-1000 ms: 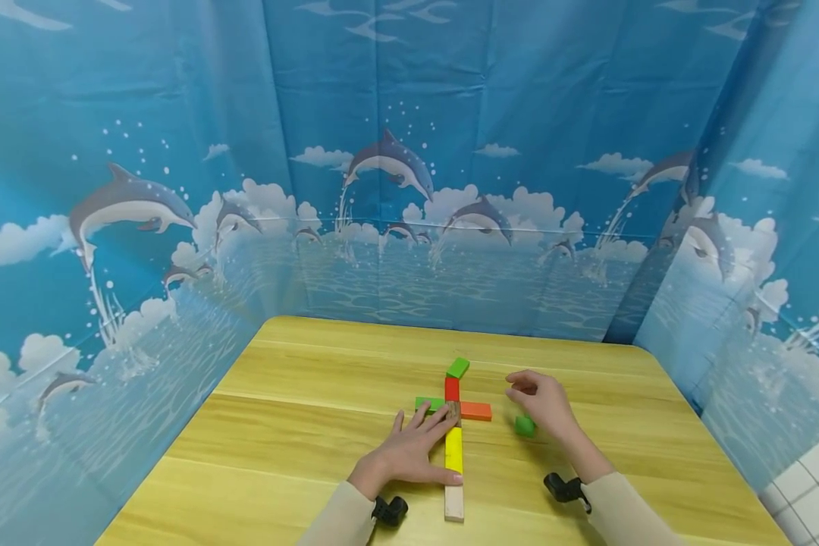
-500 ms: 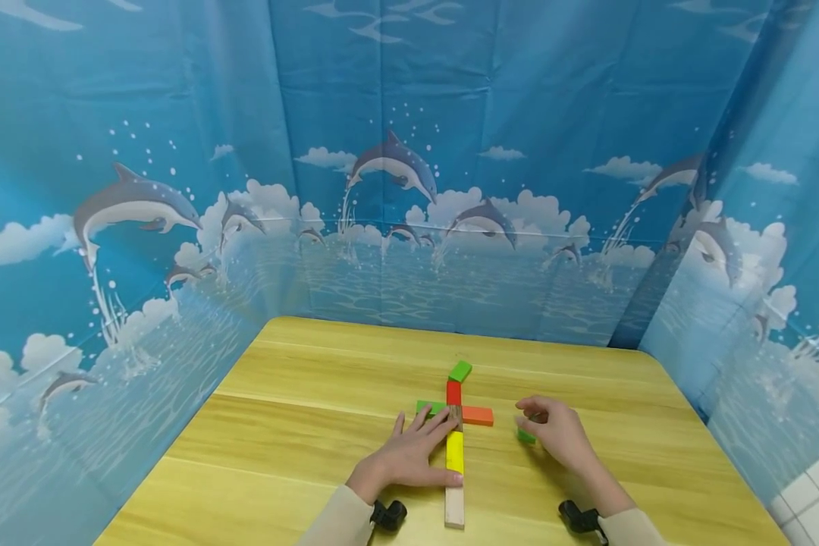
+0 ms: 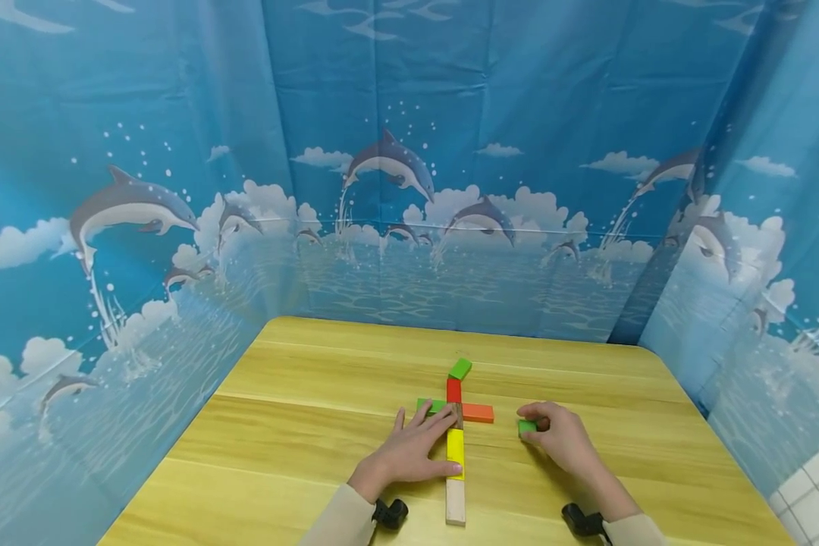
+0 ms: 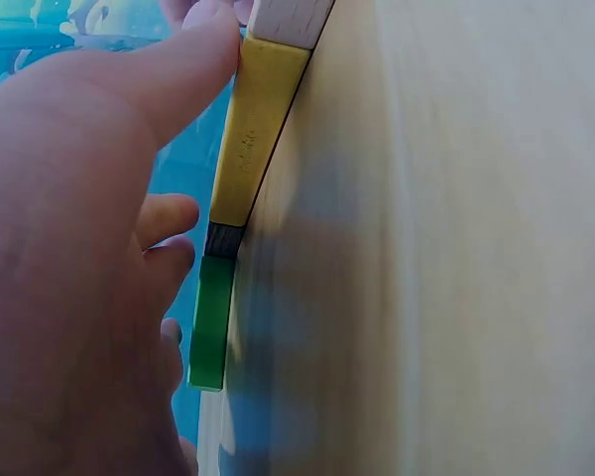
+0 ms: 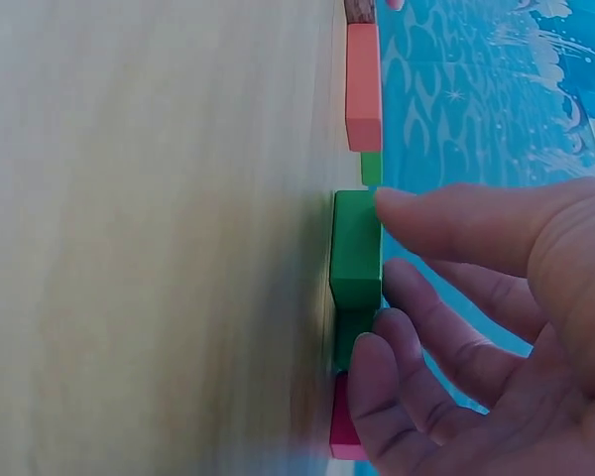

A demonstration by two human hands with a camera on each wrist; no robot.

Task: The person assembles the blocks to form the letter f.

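My left hand rests with spread, straight fingers along a row of wooden blocks. Its thumb lies on the yellow block, and its fingertips are at the dark brown block and the left green block. Below the yellow block lies a pale block; a red block continues the row above. The orange block extends to the right. My right hand pinches a green block on the table, thumb at its edge, fingers curled on the far side.
A green block sits slanted at the row's far end. In the right wrist view, another green block and a pink block are beside my right fingers. A dolphin-print curtain hangs behind the wooden table.
My right hand has come down and slightly nearer to me onto the green block, its thumb and fingers closing on it. The left hand stays in place on the row.
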